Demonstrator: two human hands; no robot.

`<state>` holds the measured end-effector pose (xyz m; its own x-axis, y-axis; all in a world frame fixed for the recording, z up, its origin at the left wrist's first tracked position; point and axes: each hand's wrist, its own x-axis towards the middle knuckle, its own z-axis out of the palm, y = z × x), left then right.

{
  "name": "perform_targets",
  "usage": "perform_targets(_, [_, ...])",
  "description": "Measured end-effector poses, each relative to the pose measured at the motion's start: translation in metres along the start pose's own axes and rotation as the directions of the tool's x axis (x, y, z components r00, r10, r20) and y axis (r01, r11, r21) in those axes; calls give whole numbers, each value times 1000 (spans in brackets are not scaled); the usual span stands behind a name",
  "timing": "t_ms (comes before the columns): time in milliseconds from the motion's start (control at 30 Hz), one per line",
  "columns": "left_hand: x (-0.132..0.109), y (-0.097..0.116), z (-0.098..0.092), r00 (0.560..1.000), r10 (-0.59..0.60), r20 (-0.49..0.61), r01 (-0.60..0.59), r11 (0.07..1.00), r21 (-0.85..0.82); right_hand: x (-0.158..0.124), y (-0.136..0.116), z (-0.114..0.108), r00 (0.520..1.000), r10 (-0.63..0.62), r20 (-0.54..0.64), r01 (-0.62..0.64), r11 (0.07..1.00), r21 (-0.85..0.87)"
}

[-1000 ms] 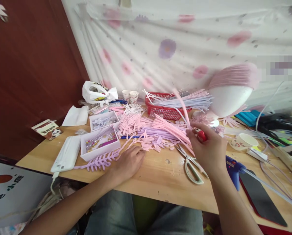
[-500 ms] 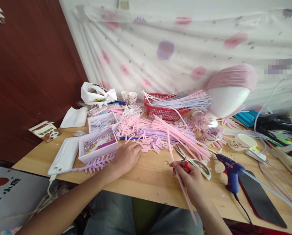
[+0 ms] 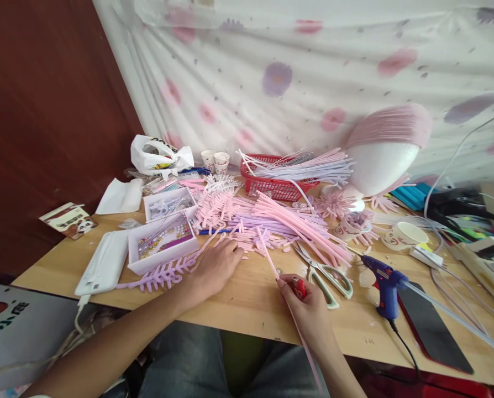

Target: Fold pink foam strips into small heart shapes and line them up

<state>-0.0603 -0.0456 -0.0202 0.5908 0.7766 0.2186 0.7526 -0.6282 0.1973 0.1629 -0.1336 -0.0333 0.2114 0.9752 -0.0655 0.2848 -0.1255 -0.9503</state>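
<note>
My right hand (image 3: 311,312) is closed around a long pink pipe cleaner (image 3: 267,250), which slants from the pile down past my wrist. A small red-handled tool (image 3: 299,288) also sits in this hand; its kind is mostly hidden. My left hand (image 3: 219,264) rests on the table with curled fingers, at the edge of short cut pink pipe cleaner pieces (image 3: 247,241); whatever its fingertips hold is hidden. Beside its wrist lies a purple leaf-shaped spray (image 3: 164,275). Open-bladed scissors (image 3: 324,269) lie just beyond my right hand.
Long pink pipe cleaners (image 3: 297,221) are heaped mid-table before a red basket (image 3: 280,189). A bead box (image 3: 162,265) and a white power bank (image 3: 101,264) lie left. On the right are a blue glue gun (image 3: 385,284), a phone (image 3: 433,331) and a foam head (image 3: 385,166).
My right hand has moved slightly left and lower with the pink pipe cleaner, whose upper end now reaches nearer the short pieces. The scissors show more fully. My left hand has barely moved.
</note>
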Motion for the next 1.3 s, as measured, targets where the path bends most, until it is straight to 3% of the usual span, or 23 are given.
perform_targets(100, [5,2,-8,996,-64,-56,52,979,-197,1,1,1,1000,-20,-7,20,1000,11])
perform_targets(167, [12,3,-13,985,-157,-75,105,882,-459,-1,-1,1,1000,-1,-26,2,999,41])
perform_targets(200, [17,3,-14,972,-230,-50,150,770,-621,-2,-3,2,999,15,-35,-13,998,62])
perform_targets(267, [28,3,-15,939,-332,96,238,422,-875,-5,-8,4,998,52,-42,-47,992,116])
perform_targets(333, [38,6,-14,901,-389,194,255,111,-961,-8,-15,8,996,76,-38,-69,985,159])
perform_targets(367, [42,8,-13,896,-386,217,244,20,-970,-10,-17,10,996,76,-42,-68,983,170])
perform_targets(433, [49,13,-11,893,-381,238,230,-67,-971,-11,-22,14,996,59,-60,-48,983,179])
perform_targets(733, [54,17,2,874,-448,187,157,-104,-982,-6,-19,22,998,70,-7,-68,985,158])
perform_targets(900, [53,16,2,866,-447,226,183,-139,-973,-8,-15,22,997,71,-10,-69,989,131])
perform_targets(1300, [51,15,1,887,-430,170,147,-88,-985,-8,-14,21,997,80,17,-82,990,118])
